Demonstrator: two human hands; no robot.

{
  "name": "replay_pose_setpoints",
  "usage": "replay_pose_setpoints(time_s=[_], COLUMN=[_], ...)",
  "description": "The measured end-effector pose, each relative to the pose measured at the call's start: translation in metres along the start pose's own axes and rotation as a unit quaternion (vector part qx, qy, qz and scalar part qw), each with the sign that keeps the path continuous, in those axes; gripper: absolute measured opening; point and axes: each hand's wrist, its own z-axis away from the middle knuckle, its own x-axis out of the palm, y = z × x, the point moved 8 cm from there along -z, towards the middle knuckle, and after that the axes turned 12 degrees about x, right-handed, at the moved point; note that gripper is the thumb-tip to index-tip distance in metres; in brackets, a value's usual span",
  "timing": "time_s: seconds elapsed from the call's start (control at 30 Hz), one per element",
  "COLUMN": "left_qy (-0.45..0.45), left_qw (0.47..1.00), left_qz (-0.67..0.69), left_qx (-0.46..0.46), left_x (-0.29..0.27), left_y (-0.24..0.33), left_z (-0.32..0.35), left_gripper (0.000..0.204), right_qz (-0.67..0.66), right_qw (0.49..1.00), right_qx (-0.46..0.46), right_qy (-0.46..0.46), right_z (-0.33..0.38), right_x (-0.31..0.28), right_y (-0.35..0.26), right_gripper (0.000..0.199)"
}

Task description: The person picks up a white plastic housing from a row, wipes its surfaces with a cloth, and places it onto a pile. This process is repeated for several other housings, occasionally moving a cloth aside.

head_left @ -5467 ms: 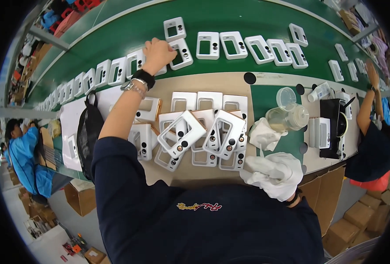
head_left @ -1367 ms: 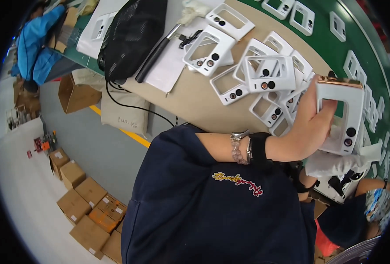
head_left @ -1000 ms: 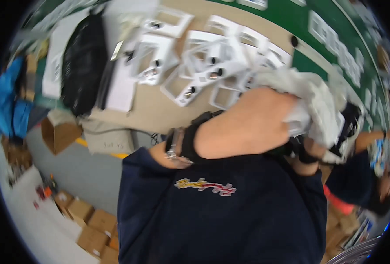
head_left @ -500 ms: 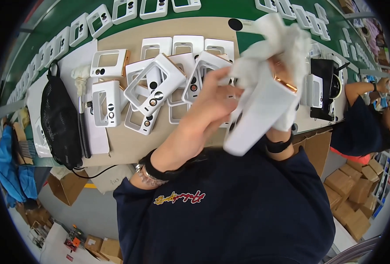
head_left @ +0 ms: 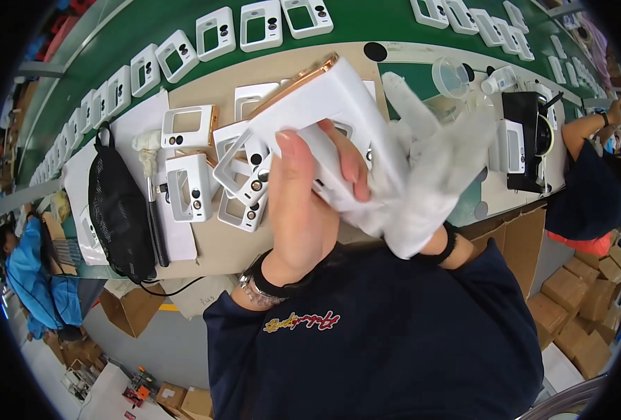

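Observation:
My bare left hand (head_left: 300, 210) grips a white plastic housing (head_left: 356, 91) with a gold-coloured edge, held tilted above the work mat. Its thumb lies on the near side and its fingers pass through the housing's rectangular opening. My right hand (head_left: 429, 182), in a white glove, has its fingers spread beside the housing's right side. The glove's palm side meets or nearly meets the housing's lower end; blur hides the exact contact. Behind the held piece, several similar white housings (head_left: 189, 187) with round dark holes lie loosely piled on the beige mat (head_left: 216, 248).
Rows of white housings (head_left: 261, 26) stand on the green conveyor (head_left: 352, 21). A black mesh pouch (head_left: 118, 210) and a black-handled brush-like tool (head_left: 155, 224) lie at left. A clear cup (head_left: 452, 77), a white bottle (head_left: 499, 80) and a black box (head_left: 524, 143) are at right, with another person (head_left: 590, 175) beyond.
The housing has swung up and left, its gold edge now pointing up-left. My left hand has turned to grip it through the opening; the gloved right hand has come down and opened its fingers.

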Motion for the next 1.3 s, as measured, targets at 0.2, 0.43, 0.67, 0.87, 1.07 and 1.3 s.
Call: replay_pose_setpoints(time_s=[0.2, 0.43, 0.67, 0.87, 1.07, 1.3], left_qy=[0.048, 0.004, -0.016, -0.237, -0.357, -0.268], left_qw=[0.994, 0.986, 0.973, 0.908, 0.796, 0.809], left_qz=[-0.04, 0.002, -0.054, -0.309, -0.478, -0.517], left_qx=[-0.095, -0.17, -0.225, -0.156, -0.101, -0.083], left_x=[-0.015, -0.014, 0.014, 0.056, 0.113, 0.091], left_y=[-0.021, -0.003, 0.001, 0.01, -0.061, -0.214], left_z=[0.013, 0.013, 0.004, -0.051, -0.166, -0.26], left_gripper=[0.042, 0.043, 0.046, 0.044, 0.023, 0.034], right_qz=[0.044, 0.37, 0.411, 0.526, 0.31, 0.364], right_qw=[0.995, 0.865, 0.857, 0.77, 0.854, 0.853], right_qx=[-0.078, -0.295, -0.276, -0.348, -0.408, -0.332], right_qy=[-0.031, -0.167, -0.142, -0.09, 0.095, -0.172], right_z=[0.0, 0.016, 0.025, 0.017, 0.025, 0.058], right_x=[0.005, 0.046, 0.023, 0.001, -0.061, -0.054], right_y=[-0.022, -0.049, -0.04, -0.046, -0.086, -0.059], right_gripper=[0.031, 0.029, 0.035, 0.035, 0.029, 0.023])
